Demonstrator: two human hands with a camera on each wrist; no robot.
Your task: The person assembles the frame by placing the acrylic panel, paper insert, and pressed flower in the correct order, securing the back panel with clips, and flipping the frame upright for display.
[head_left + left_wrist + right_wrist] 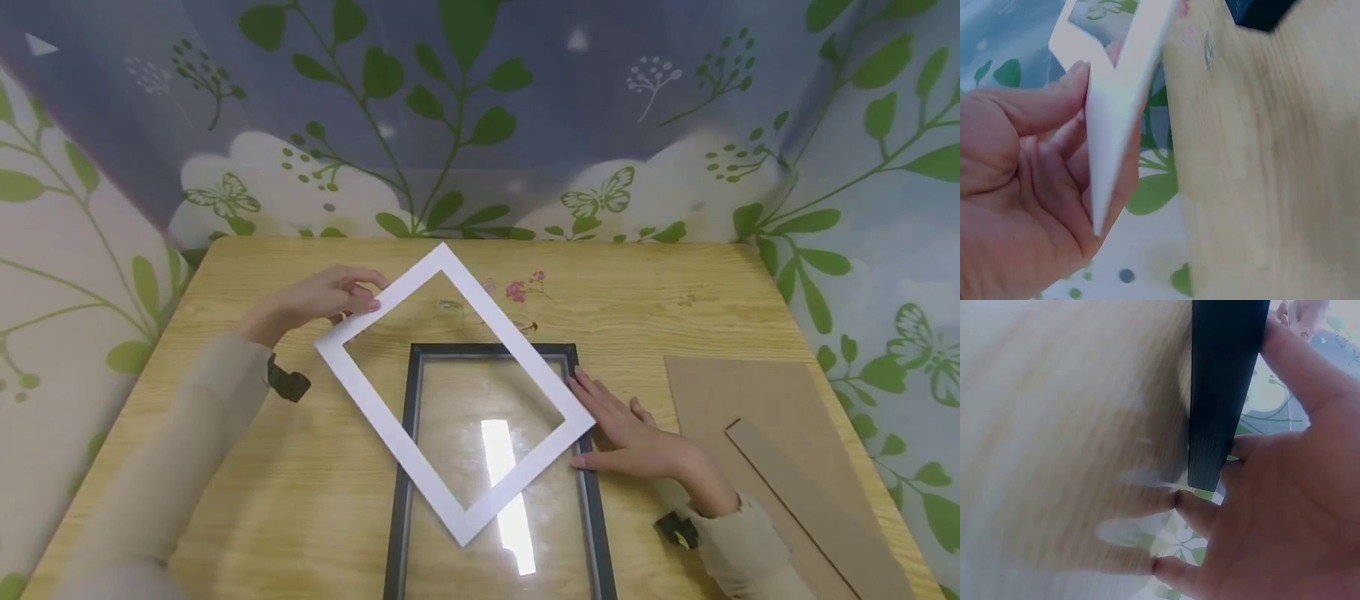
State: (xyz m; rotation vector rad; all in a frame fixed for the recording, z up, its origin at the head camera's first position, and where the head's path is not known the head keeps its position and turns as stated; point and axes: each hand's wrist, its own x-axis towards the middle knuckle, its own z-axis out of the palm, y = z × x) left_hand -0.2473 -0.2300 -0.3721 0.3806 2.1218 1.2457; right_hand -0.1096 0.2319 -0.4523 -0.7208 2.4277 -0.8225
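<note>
Setting: apparently a craft nook, home or studio unclear
Curtains (570,125): leafy print on three sides
Table (285,500): wood-grain, bearing a picture frame (411,392)

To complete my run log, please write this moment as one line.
left grip: pinches white border; right grip: touches right side of black frame; white border: askew, partly over black frame; cardboard: to the right

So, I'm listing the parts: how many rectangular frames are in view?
2: the white frame, held by the left hand, turned askew partly over the other; and the black frame, on the table, touched by the right hand.
</note>
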